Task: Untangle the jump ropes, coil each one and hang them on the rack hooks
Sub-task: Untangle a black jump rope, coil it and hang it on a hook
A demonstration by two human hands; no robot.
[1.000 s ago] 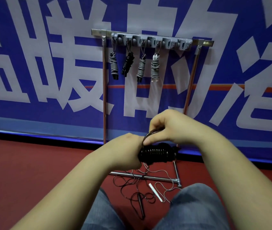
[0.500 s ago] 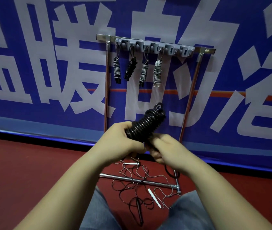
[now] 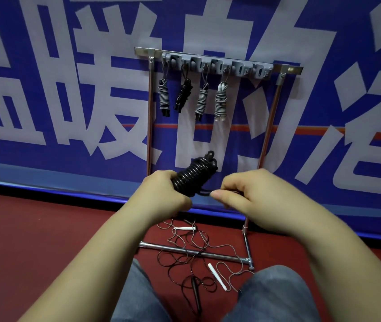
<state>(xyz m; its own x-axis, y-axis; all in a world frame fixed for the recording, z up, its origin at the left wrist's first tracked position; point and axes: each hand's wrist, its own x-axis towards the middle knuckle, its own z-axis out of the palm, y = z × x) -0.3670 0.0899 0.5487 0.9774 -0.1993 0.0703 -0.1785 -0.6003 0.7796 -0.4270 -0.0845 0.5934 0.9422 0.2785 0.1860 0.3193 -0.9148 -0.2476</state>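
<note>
A black coiled jump rope (image 3: 193,176) is held tilted in front of the rack (image 3: 217,66). Four coiled ropes (image 3: 193,98) hang from the rack hooks, two hooks at right are free. Tangled thin ropes (image 3: 189,254) with white handles lie on the floor.

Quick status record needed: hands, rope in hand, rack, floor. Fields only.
left hand: grips lower end of black coiled rope
right hand: pinches the loose black end beside the coil
rack hooks: four coiled ropes hung, rightmost hook free
hung ropes: grey, black, grey, pale
floor: tangled ropes, uncoiled, across the rack's base bar
</note>
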